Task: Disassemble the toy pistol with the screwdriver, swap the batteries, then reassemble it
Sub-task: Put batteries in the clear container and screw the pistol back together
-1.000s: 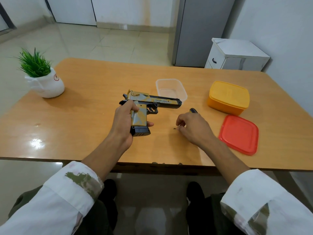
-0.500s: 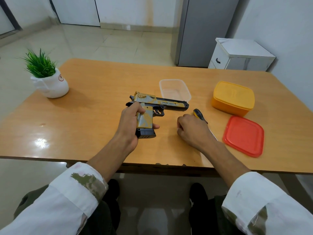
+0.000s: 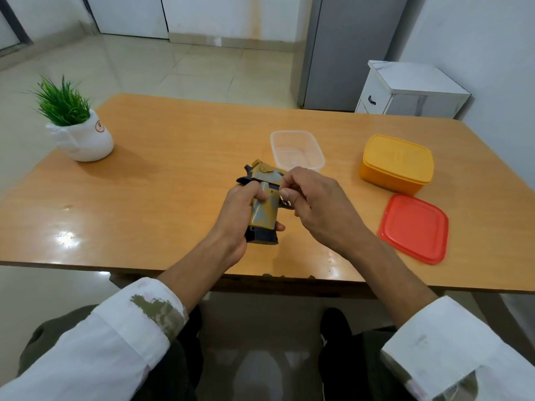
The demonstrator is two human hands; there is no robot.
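In the centre of the frame the left hand [image 3: 240, 215] clamps its fingers round the toy pistol [image 3: 265, 209] above the table [image 3: 173, 175], while the right hand [image 3: 321, 206] pinches thumb and forefinger together by the trigger guard, on what I cannot tell.

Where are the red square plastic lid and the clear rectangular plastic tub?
Red square plastic lid [image 3: 414, 227]: head view, centre of its top.
Clear rectangular plastic tub [image 3: 295, 153]: head view, its bare floor.

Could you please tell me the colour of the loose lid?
The lid is red; head view.
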